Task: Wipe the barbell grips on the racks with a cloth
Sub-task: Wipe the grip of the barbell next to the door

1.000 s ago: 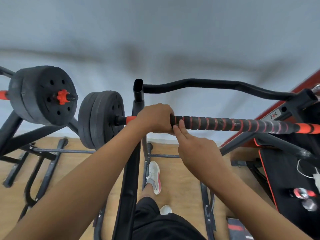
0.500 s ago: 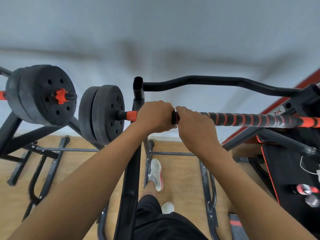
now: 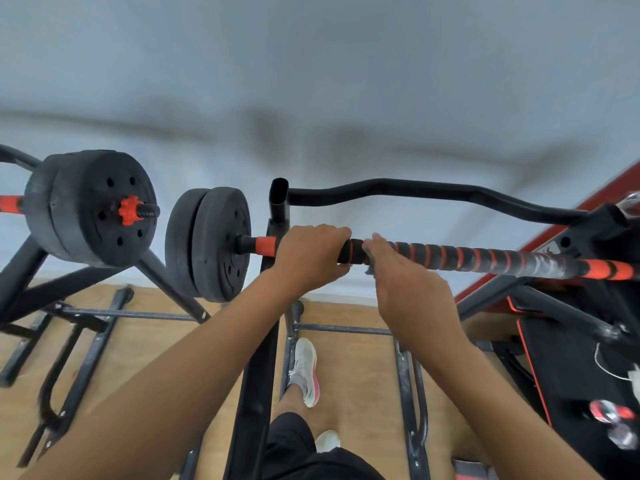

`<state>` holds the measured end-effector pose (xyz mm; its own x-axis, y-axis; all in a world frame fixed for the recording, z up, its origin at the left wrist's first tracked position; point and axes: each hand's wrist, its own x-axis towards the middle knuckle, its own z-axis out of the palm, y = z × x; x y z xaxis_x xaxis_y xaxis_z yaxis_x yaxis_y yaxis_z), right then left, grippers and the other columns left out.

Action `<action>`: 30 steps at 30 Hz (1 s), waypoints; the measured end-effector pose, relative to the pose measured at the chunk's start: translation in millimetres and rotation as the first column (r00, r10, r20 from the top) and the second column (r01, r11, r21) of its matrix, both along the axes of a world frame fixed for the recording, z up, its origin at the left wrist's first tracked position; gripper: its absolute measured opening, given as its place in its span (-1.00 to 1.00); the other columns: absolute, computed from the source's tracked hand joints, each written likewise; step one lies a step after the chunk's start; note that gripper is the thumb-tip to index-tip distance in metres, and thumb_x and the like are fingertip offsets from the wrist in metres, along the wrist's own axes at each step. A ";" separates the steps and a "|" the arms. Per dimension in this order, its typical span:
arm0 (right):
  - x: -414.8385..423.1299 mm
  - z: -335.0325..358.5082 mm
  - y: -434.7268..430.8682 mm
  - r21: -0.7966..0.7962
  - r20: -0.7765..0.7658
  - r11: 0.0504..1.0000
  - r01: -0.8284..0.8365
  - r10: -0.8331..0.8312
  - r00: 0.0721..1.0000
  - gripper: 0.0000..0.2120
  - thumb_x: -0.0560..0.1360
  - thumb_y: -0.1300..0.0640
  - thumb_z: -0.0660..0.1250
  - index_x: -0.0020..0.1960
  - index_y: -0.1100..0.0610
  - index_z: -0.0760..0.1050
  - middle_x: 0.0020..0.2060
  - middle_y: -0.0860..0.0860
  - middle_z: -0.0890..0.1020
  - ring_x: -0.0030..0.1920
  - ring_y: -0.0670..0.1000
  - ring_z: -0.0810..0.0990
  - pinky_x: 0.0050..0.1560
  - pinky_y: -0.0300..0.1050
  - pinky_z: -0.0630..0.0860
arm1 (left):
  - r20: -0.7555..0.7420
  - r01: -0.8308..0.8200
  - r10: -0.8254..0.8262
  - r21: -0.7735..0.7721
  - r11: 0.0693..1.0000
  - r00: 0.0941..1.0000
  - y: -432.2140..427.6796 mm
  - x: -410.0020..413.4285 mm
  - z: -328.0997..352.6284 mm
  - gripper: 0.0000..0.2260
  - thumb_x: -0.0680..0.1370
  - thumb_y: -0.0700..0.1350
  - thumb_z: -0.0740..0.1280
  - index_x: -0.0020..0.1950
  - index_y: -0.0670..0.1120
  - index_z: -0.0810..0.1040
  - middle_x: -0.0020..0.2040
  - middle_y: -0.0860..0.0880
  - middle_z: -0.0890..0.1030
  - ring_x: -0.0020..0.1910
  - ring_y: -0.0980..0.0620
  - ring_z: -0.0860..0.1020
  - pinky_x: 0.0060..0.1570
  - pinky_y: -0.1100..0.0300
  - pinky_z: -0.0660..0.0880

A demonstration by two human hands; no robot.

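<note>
Fingers (image 3: 379, 241) of the right hand (image 3: 410, 289), lately tight round the foam grip (image 3: 485, 259), now hook it loosely beside the left hand (image 3: 311, 258) clamped on the barbell (image 3: 265, 245), likely starting a wipe.

I noted: barbell (image 3: 485, 259), ribbed matt foam wrap; weight plates (image 3: 214, 244), matt, grainy; rack tubing (image 3: 415, 190), smooth painted metal; floor (image 3: 346, 358), wood.

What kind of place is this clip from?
Most likely a small gym or home workout room: a barbell with black weight plates sits on a metal rack, a second loaded bar beside it, wood floor below.
</note>
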<state>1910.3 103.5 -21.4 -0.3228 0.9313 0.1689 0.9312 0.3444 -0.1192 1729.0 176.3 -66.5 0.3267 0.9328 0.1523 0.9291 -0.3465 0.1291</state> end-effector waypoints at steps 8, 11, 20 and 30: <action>-38.4 -2.4 41.0 -0.097 0.034 0.992 0.085 -0.082 0.996 -0.72 0.64 0.20 0.19 0.35 0.07 0.38 0.07 0.02 0.64 -0.23 0.03 0.59 -0.24 -0.15 0.53 | -0.100 -0.134 0.130 -0.032 0.990 0.986 7.5 9.6 6.5 -0.83 0.57 0.02 0.30 -0.20 0.02 0.53 -0.38 0.07 0.52 -0.42 0.07 0.51 -0.33 0.18 0.45; -38.2 -17.4 26.2 -0.080 0.071 0.994 0.071 -0.065 0.995 -0.49 0.62 0.28 0.18 0.54 0.14 0.21 0.43 0.06 0.46 -0.34 0.03 0.49 -0.39 -0.23 0.32 | -0.143 -0.120 0.101 -0.129 0.984 0.985 15.7 10.1 13.0 -0.75 0.60 0.05 0.28 -0.25 0.00 0.49 -0.37 0.06 0.53 -0.41 0.08 0.51 -0.38 0.19 0.37; -20.5 -35.4 4.1 -0.067 0.065 0.997 0.031 -0.026 0.998 -0.21 0.51 0.40 0.26 0.66 0.14 0.04 0.63 0.05 0.10 -0.54 -0.11 0.18 -0.46 -0.21 0.27 | -0.042 -0.034 0.015 -0.495 0.868 0.999 42.0 5.8 19.9 -0.74 0.52 0.14 0.49 -0.23 0.04 0.54 -0.29 0.05 0.63 -0.28 0.07 0.60 -0.28 0.19 0.47; 13.0 -46.0 -15.1 0.048 -0.429 0.999 0.000 0.021 0.903 -0.69 0.59 0.15 0.41 0.33 0.07 0.58 0.00 -0.06 0.73 -0.17 -0.06 0.69 -0.13 -0.22 0.65 | -0.028 -0.091 0.086 -0.300 0.950 0.996 27.9 2.0 12.2 -0.81 0.47 0.08 0.47 -0.03 0.05 0.54 -0.29 0.07 0.59 -0.28 0.07 0.61 -0.20 0.14 0.57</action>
<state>1923.2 88.4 -67.4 -0.2192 0.9162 0.3355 0.7900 0.3684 -0.4901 1731.0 204.2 -54.2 0.2411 0.9599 -0.1433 0.9568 -0.2103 0.2008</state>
